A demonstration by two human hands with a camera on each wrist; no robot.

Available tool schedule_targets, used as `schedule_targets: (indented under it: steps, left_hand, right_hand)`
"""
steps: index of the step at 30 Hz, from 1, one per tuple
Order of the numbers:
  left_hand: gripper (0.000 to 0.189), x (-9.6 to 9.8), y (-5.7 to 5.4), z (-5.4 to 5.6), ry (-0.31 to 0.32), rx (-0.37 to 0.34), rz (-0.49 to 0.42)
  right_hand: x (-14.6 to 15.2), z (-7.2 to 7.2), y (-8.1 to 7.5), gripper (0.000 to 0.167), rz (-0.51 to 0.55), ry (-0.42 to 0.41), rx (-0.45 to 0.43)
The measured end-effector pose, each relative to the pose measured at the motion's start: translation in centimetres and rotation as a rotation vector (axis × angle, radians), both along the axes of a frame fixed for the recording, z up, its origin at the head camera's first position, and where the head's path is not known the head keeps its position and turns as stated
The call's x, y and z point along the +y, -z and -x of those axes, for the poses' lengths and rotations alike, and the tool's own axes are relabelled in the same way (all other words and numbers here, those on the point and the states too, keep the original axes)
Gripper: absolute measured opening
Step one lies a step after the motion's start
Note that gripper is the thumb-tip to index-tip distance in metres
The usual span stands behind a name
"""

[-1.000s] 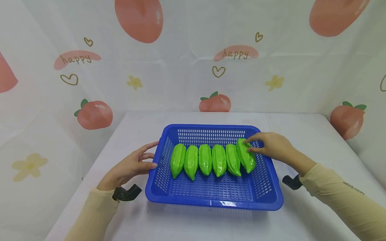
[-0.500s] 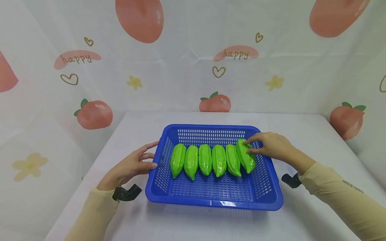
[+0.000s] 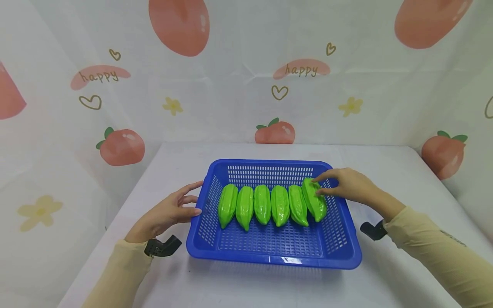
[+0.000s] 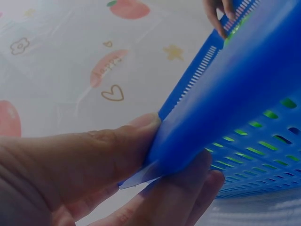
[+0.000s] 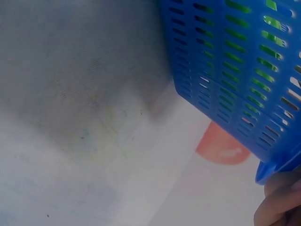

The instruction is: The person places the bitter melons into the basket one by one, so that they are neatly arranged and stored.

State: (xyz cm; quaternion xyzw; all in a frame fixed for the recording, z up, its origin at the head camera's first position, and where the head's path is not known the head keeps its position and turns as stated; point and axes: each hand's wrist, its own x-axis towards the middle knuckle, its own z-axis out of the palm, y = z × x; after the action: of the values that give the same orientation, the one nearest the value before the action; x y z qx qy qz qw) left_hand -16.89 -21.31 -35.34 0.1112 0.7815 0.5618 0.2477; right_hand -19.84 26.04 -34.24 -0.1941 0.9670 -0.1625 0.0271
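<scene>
A blue perforated plastic basket (image 3: 269, 259) holds several glossy green ridged gourds (image 3: 262, 204) side by side in a row. On its left side my left hand (image 3: 165, 216) grips the rim; in the left wrist view the thumb (image 4: 108, 146) lies on top and the fingers curl below. My right hand (image 3: 348, 184) reaches over the right rim. Its thumb and index finger pinch the upper part of the rightmost gourd (image 3: 316, 207), which leans at a slant beside its neighbour. In the right wrist view only some fingers (image 5: 280, 197) show, at the basket's rim.
The basket stands on a white-covered table (image 3: 239, 286). Behind it hangs a white cloth backdrop (image 3: 231, 107) printed with peaches, hearts and flowers. A black wrist camera (image 3: 163, 247) sits by the left sleeve, another black wrist camera (image 3: 373, 230) by the right.
</scene>
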Motion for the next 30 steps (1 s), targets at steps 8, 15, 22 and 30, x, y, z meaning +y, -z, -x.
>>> schedule_targets:
  steps: [8, 15, 22, 30]
  left_hand:
    - [0.085, 0.1, -0.2, -0.1, -0.013, -0.001, 0.010]
    - [0.085, 0.1, 0.0, 0.1, -0.005, 0.009, 0.010]
    - [0.082, 0.0, 0.0, 0.2, -0.006, 0.003, 0.022]
    - [0.077, -0.5, -1.6, -0.3, -0.020, 0.117, 0.135]
  right_hand:
    - [0.7, 0.1, 0.1, 0.040, 0.105, 0.016, -0.049]
    - [1.1, 0.1, -0.1, 0.040, 0.220, 0.042, -0.109]
    - [1.4, -0.3, -0.9, 0.038, 0.284, 0.027, -0.102]
    - [2.0, -1.4, -2.2, 0.029, 0.335, -0.013, -0.016]
